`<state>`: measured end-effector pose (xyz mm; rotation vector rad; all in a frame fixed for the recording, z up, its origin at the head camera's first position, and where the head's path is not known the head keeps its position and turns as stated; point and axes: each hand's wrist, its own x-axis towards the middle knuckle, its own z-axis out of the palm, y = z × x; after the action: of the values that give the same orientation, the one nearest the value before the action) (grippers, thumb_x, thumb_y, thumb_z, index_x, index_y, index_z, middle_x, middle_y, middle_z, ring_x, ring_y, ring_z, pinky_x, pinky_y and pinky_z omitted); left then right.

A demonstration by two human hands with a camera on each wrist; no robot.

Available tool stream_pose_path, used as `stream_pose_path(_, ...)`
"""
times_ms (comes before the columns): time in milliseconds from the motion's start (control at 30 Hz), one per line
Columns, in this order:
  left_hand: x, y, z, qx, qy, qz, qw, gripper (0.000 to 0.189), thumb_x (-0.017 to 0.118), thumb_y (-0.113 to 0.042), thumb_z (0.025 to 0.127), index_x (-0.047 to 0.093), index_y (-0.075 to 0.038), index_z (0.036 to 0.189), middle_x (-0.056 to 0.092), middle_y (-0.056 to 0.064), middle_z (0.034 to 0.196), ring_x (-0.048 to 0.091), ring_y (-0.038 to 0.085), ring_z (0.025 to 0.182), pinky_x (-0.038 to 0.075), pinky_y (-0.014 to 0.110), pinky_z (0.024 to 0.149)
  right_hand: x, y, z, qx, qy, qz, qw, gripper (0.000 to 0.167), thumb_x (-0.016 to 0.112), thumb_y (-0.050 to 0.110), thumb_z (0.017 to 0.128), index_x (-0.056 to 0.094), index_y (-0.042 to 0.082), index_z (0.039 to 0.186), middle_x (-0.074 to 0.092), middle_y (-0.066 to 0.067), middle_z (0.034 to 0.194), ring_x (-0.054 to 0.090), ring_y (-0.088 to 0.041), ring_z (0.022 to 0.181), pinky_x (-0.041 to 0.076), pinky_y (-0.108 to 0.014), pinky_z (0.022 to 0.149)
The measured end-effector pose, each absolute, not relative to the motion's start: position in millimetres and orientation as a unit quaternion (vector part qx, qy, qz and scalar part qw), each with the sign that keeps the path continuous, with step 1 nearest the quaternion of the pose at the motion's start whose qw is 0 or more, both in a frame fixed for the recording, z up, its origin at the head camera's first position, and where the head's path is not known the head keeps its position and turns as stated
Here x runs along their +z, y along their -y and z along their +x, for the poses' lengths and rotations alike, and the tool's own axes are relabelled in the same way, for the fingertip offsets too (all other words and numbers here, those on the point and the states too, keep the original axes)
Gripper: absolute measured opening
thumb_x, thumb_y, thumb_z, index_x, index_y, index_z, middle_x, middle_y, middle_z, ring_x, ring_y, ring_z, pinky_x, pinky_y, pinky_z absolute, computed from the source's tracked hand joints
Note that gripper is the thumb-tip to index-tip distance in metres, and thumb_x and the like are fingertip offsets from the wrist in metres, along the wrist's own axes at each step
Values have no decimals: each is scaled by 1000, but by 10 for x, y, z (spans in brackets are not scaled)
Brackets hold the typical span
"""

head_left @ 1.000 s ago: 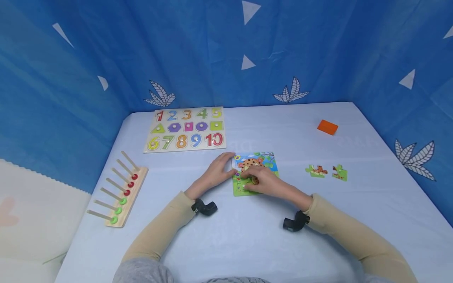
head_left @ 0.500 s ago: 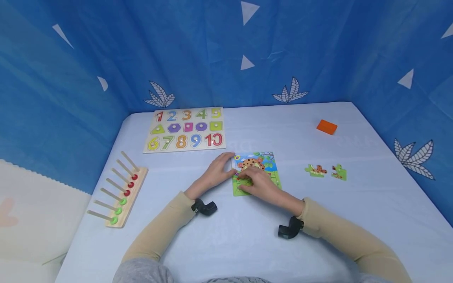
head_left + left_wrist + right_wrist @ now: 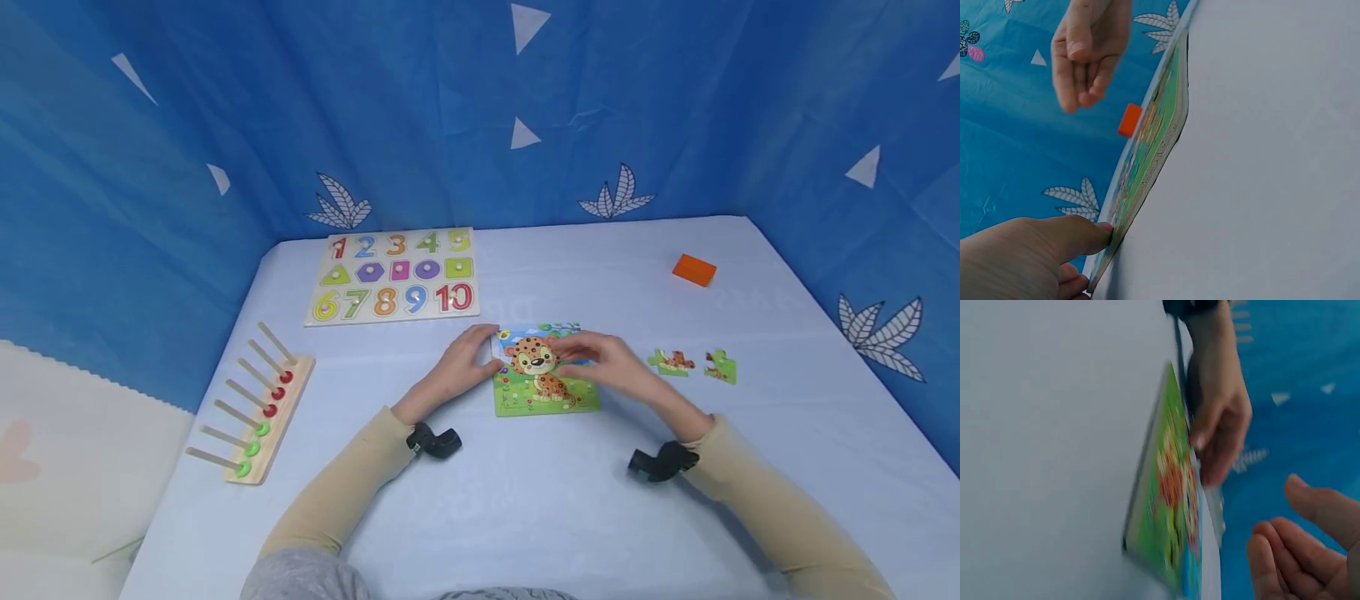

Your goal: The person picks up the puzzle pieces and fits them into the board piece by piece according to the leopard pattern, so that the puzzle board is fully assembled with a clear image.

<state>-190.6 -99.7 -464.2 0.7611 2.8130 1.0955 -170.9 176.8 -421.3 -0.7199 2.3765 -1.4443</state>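
Note:
A jigsaw puzzle board (image 3: 551, 396) with a leopard picture lies flat at the middle of the table. My left hand (image 3: 456, 367) holds its left edge at the far corner, thumb and fingers around it; the thumb touches the board in the left wrist view. My right hand (image 3: 611, 362) hovers over the board's right part with loosely bent fingers and nothing between them, covering some of the picture. To the right of it lie two loose puzzle pieces (image 3: 671, 362) (image 3: 721, 367), green with brown spotted parts.
A wooden number and shape board (image 3: 392, 277) lies at the back left. The wooden peg stand (image 3: 276, 425) with red and green rings is at the left. An orange block (image 3: 694, 270) sits at the back right. Blue curtains (image 3: 450, 108) bound the table.
My right hand has lifted off the lower middle of the board and moved right, uncovering the leopard. My left hand has stayed at the board's left edge.

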Motion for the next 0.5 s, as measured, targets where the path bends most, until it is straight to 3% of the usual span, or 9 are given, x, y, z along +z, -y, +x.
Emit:
stream_pose_path(67,-4639,990,-1907,349,-905,242,13,66,72,-22,84,42,3,137,43,18,139,38,30,130,27,37,111,-4139,-2113,-1765,-495,-828,-209,159,43,70,17,86,59,-2,123,61,-16,118,60,-26,101,53,-31,85)
stream_pose_path(133,-4640,989,-1908,347,-906,241,11,66,72,-22,83,42,3,137,44,18,139,38,30,130,27,38,111,-4098,-2444,-1792,-456,-860,-177,147,42,70,18,87,60,0,123,62,-15,118,59,-26,103,53,-30,85)
stream_pose_path(333,-4642,993,-1908,349,-907,237,18,66,72,-22,83,43,2,137,43,17,140,37,29,131,26,37,111,-4147,-3081,-1750,-321,-931,-160,60,47,72,14,85,57,-4,125,58,-21,120,56,-37,107,46,-52,91)
stream_pose_path(500,-4643,978,-1904,358,-903,237,19,66,72,-21,83,43,2,137,43,17,139,37,30,131,27,38,111,-4288,-3217,-1710,-291,-937,-190,39,48,74,8,81,57,-5,124,59,-21,117,58,-35,103,50,-46,85)
